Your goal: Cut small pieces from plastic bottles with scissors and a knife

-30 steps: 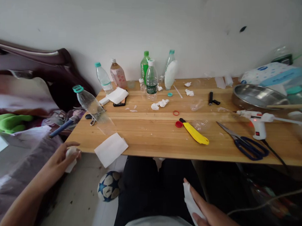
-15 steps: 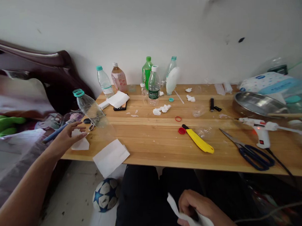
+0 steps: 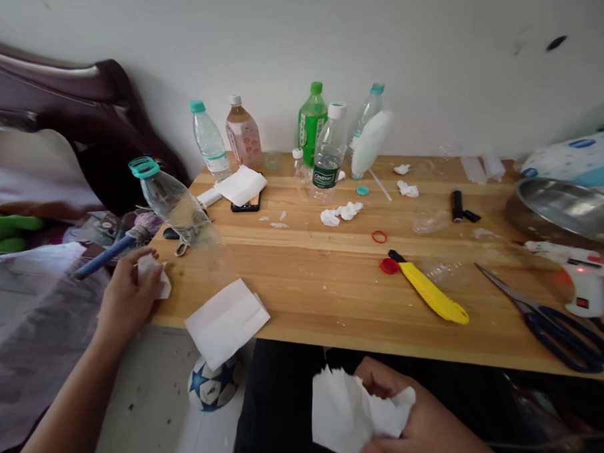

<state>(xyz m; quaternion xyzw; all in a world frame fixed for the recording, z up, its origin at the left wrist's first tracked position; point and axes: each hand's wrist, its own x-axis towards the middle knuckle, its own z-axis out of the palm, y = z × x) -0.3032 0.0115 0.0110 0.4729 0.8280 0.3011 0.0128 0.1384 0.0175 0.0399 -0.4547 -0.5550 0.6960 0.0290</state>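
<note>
My left hand [image 3: 134,282] is closed around a crumpled white tissue [image 3: 162,282] at the table's left front corner. Low in front of my lap, my right hand [image 3: 398,418] grips a torn white paper [image 3: 339,408] between thumb and fingers. A folded white sheet [image 3: 228,320] lies between the hands and overhangs the front edge. Just beyond my left hand a clear bottle with a teal neck ring [image 3: 170,197] leans at a tilt.
On the wooden table [image 3: 290,279] lie a yellow cutter [image 3: 434,292], scissors [image 3: 543,317] and a glue gun [image 3: 585,275]. Several bottles stand near the wall, with a green one [image 3: 312,127]. A metal bowl [image 3: 567,211] sits at right.
My left hand has closed on the tissue. My right hand has turned, so its paper now shows broad and flat. The view has shifted, and the table's right end has moved toward the frame edge.
</note>
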